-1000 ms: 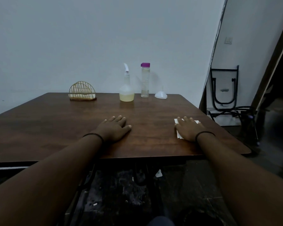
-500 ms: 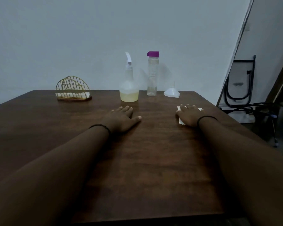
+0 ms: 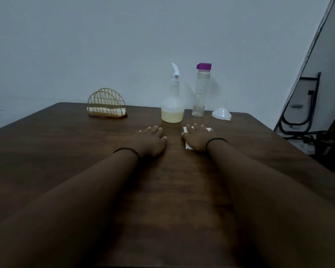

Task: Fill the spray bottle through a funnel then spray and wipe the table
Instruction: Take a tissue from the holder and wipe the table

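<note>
Our right hand [image 3: 198, 139] lay flat, fingers straight, pressing a white tissue [image 3: 188, 146] onto the table [image 3: 66, 151]; our left hand [image 3: 150, 141] rested open just beside it, gripping nothing. Beyond our fingers stood the spray bottle [image 3: 173, 105], nozzle on and yellowish liquid low in it, with the purple-capped bottle [image 3: 200, 91] and the upturned funnel [image 3: 221, 113] to its right. We judged filling finished and wiping under way. The dim light hid any wetness; the hand covered most of the tissue.
</note>
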